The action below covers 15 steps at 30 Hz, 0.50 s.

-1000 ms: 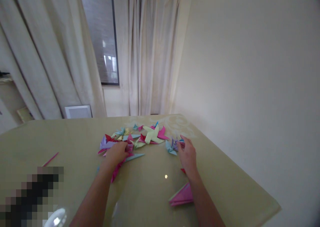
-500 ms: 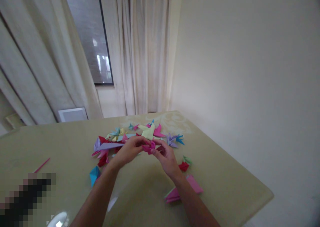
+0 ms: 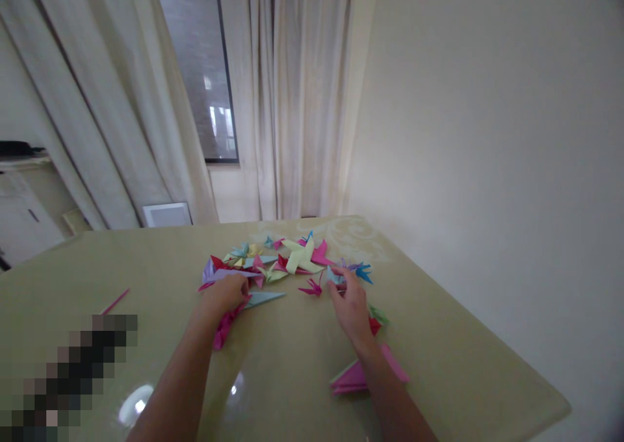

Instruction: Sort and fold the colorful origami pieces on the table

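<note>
My right hand (image 3: 351, 302) has its thumb and fingers closed around a small light blue folded paper piece (image 3: 334, 275) at the right of the origami pile. To its left, a magenta origami piece (image 3: 312, 288) with thin points lies on the table. My left hand (image 3: 230, 292) is at the pile's near left, fingers curled down; what they grip, if anything, is hidden. Close to those fingers are a pointed light blue paper piece (image 3: 266, 298) and a crumpled-looking magenta piece (image 3: 225, 328). A lavender pointed piece (image 3: 229, 274) lies just behind this hand.
Beyond my hands lie a pale green pinwheel-like piece (image 3: 301, 256) and several colourful folded papers. Blue origami (image 3: 363, 272), a red piece (image 3: 374, 325) and pink folded paper (image 3: 392, 363) are at the right. A thin pink stick (image 3: 116, 300) lies left. A wall (image 3: 487, 169) borders the table's right.
My hands have moved apart from the magenta piece they held together; a magenta piece now lies between them. The left went to the pile's left side, the right onto light blue paper. The view shifted left.
</note>
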{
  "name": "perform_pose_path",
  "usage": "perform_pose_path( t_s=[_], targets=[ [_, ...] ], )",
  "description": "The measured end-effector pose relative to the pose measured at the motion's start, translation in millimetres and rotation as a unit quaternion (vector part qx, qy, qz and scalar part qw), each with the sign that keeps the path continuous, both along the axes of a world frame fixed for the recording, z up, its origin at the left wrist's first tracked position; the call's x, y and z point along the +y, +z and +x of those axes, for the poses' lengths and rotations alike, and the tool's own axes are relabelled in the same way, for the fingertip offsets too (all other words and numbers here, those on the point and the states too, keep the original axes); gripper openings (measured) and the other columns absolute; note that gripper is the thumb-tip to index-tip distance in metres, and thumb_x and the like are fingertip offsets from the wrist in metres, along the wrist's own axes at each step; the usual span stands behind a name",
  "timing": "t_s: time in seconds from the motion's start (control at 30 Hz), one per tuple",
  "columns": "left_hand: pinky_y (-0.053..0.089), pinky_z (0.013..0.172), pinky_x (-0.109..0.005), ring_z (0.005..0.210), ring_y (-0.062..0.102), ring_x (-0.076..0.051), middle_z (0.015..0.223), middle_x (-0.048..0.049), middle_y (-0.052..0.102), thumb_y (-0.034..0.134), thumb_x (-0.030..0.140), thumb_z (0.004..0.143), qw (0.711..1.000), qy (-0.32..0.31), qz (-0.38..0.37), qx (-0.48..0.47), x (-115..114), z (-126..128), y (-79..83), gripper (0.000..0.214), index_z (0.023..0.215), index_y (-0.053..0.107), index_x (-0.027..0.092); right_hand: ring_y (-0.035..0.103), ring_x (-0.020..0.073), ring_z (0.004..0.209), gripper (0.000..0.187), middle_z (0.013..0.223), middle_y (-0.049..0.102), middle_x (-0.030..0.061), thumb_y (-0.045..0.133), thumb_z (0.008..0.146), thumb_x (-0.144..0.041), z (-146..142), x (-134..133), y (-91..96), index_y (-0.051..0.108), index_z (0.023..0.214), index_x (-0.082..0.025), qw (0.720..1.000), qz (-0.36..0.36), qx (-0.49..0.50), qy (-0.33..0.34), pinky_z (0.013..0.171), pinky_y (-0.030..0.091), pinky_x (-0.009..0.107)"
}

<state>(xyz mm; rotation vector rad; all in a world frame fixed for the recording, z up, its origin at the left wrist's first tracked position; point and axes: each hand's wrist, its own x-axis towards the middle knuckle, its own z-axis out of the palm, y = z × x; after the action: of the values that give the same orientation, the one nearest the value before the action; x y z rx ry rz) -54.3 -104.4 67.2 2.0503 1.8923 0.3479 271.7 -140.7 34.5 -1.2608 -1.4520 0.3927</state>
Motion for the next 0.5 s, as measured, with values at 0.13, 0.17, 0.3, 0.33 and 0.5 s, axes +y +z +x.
perform_pose_path(
  t_s=[0.13,0.17,0.3,0.33,0.5],
  targets=[
    [0.049,0.072,-0.028,0.080,0.070,-0.022,0.079,-0.0015,0.074,0.066,0.024,0.078,0.997,-0.056,0.008,-0.056,-2,15,19.7,0.004,0.078,0.069,0.021,0.069,0.0228,0.076,0.030,0.098,0.075,0.0088,0.061,0.097,-0.046,-13,-10,8.7,0.074,0.106,-0.020,0.997,-0.017,0.028,0.069,0.071,0.056,0.034],
    [0.049,0.073,-0.028,0.081,0.070,-0.021,0.083,-0.0016,0.074,0.063,0.029,0.083,0.994,-0.074,0.021,-0.083,-4,22,26.4,0.010,0.084,0.070,0.021,0.069,0.0223,0.075,0.030,0.096,0.076,0.0076,0.063,0.098,-0.047,-17,-13,10.6,0.074,0.106,-0.021,0.994,-0.030,0.038,0.100,0.068,0.055,0.032],
    [0.049,0.068,-0.028,0.074,0.066,-0.019,0.079,-0.0018,0.072,0.060,0.044,0.089,0.953,-0.149,0.077,-0.250,-11,61,41.3,0.026,0.088,0.068,0.019,0.070,0.0205,0.085,0.043,0.118,0.074,0.0070,0.080,0.089,-0.046,-33,-24,14.9,0.070,0.126,-0.025,0.973,-0.042,0.059,0.217,0.068,0.054,0.029],
    [0.049,0.066,-0.028,0.071,0.065,-0.018,0.076,-0.0018,0.071,0.062,0.045,0.088,0.941,-0.162,0.078,-0.285,-13,73,41.1,0.027,0.087,0.067,0.019,0.069,0.0196,0.084,0.047,0.117,0.074,0.0063,0.082,0.087,-0.044,-36,-26,15.1,0.069,0.129,-0.026,0.971,-0.035,0.057,0.230,0.069,0.054,0.028],
    [0.054,0.069,-0.030,0.074,0.068,-0.020,0.079,-0.0035,0.074,0.065,0.047,0.089,0.917,-0.194,0.061,-0.343,-20,102,38.5,0.029,0.090,0.070,0.018,0.058,0.0159,0.066,0.017,0.080,0.070,0.0002,0.071,0.093,-0.038,-31,-21,13.7,0.075,0.099,-0.022,0.984,-0.011,0.064,0.164,0.060,0.045,0.025]
  ],
)
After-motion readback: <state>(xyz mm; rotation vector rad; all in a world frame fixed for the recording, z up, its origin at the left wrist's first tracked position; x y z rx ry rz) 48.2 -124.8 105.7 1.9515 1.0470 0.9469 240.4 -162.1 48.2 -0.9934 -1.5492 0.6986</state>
